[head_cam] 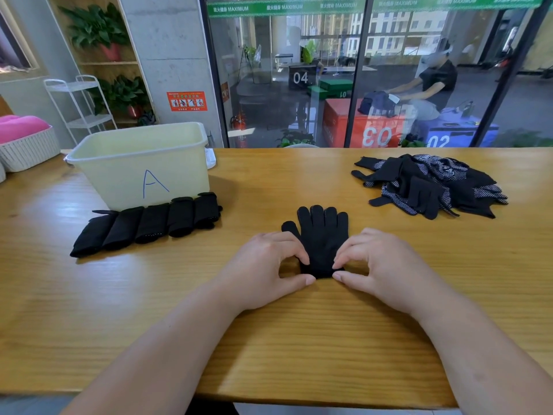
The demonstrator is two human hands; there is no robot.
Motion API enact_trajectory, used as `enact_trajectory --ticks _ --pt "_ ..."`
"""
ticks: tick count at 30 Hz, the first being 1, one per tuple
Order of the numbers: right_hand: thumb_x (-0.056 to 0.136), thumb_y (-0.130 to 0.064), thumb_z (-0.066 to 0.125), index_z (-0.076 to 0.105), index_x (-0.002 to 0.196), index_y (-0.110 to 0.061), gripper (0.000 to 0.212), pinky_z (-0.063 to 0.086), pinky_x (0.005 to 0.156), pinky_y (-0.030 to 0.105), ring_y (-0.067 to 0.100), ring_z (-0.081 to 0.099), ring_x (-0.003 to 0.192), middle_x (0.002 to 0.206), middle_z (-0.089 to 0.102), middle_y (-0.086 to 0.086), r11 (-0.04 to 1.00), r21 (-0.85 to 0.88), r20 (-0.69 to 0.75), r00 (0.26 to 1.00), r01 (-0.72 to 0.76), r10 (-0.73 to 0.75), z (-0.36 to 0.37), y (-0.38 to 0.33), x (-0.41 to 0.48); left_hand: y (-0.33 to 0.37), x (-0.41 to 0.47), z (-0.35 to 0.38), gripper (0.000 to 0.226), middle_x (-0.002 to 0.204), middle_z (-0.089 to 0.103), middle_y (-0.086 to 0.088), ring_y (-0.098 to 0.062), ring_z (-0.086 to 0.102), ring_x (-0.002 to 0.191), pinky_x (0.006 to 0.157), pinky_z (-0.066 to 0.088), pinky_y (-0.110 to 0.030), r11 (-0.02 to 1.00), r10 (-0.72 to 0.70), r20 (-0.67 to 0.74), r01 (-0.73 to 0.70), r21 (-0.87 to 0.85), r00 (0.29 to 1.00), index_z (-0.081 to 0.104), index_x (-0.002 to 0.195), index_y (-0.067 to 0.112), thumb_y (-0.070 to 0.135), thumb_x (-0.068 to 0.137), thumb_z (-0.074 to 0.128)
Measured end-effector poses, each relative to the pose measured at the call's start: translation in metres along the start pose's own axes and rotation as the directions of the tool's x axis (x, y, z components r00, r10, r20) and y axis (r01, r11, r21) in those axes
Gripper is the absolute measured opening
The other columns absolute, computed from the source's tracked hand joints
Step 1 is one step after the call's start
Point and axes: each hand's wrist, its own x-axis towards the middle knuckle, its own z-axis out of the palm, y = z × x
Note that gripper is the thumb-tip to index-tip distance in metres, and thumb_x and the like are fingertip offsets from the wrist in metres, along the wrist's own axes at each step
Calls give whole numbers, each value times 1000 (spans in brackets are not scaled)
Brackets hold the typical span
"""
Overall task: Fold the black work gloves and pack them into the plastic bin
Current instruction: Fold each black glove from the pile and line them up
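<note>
One black glove lies flat on the wooden table, at the centre and just before the person. Its fingers point away, its thumb is to the left and its cuff is nearest.

Left hand: fingers curled, fingertips and thumb pinching the left corner of the cuff.
Right hand: curled the same way, pinching the right corner of the cuff. The two hands sit near each other with the cuff between them, and the thumb tips nearly meet at its edge.

Five folded gloves: black bundles in a slanting row, side by side and touching, on the table to the left, just in front of the plastic bin.
Plastic bin: pale, rectangular, upright, with a blue letter A on its near wall. Its contents cannot be told from this angle.
Glove pile: a loose heap of unfolded black gloves, some showing white-dotted palms, at the far right of the table and well apart from the bin.

Surroundings:
- a white woven basket holding a pink cushion, far left
- a white wire rack behind the bin
- potted plants on wooden shelves
- a glass wall beyond the table
- through the glass, a seated person and a red box marked 03
</note>
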Motion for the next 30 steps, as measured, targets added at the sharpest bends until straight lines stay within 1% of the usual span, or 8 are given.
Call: enact_trajectory --ticks 5,9,13,17,21,24,26,30 --pt "92 -57 66 75 100 -43 19 52 71 31 0 51 89 99 65 -30 994 -112 -14 1000 -3 2 0 -6 1 2 1 1 31 117 63 24 0 58 115 109 41 -31 994 43 2 -43 106 999 70 113 37 61 93 72" --pt "94 -56 67 76 112 -44 23 52 75 28 1 52 97 107 64 -30 994 -112 1 1000 6 -6 -2 -9 0 4 3 1 23 115 65 23 1 57 111 108 41 -32 987 54 -5 -52 154 999 71 111 36 54 97 70" --pt "99 -52 61 74 113 -43 21 49 74 26 1 49 97 105 62 -30 991 -133 0 1000 -25 25 -1 -11 2 5 2 1 23 115 65 23 1 56 112 107 42 -32 987 53 -13 -50 152 999 71 111 36 56 99 67" --pt "98 -44 68 69 102 -44 5 45 74 25 1 53 94 89 59 -30 997 25 -44 996 -75 76 -1 -13 -1 5 1 1 43 119 62 24 -2 55 112 103 44 -31 987 26 -20 -23 159 999 68 119 38 71 92 66" --pt "93 -46 74 67 96 -47 7 43 79 24 3 55 105 99 66 -29 984 161 -24 996 -79 84 -1 -8 -4 7 3 3 20 109 68 23 -3 54 106 96 46 -35 979 32 -56 -20 201 998 72 113 36 47 96 72" --pt "84 -67 76 66 108 -49 31 43 83 22 1 50 109 110 63 -31 982 177 24 998 -69 65 -2 -7 -4 7 3 4 11 99 70 24 -1 55 102 95 48 -36 994 -36 -137 50 100 990 76 106 34 37 95 76" --pt "81 -71 77 67 114 -48 41 44 83 23 0 49 109 112 62 -32 986 145 26 996 -83 80 0 -7 -3 7 2 4 10 93 63 30 2 53 102 95 46 -29 993 -110 -166 113 12 980 77 105 34 35 95 78" --pt "91 -59 71 70 93 -46 13 39 75 27 0 50 96 91 63 -30 980 128 -68 985 -151 161 6 -5 2 7 1 5 14 88 60 31 6 52 106 95 45 -25 976 -207 -156 193 -102 966 75 107 35 34 94 80"
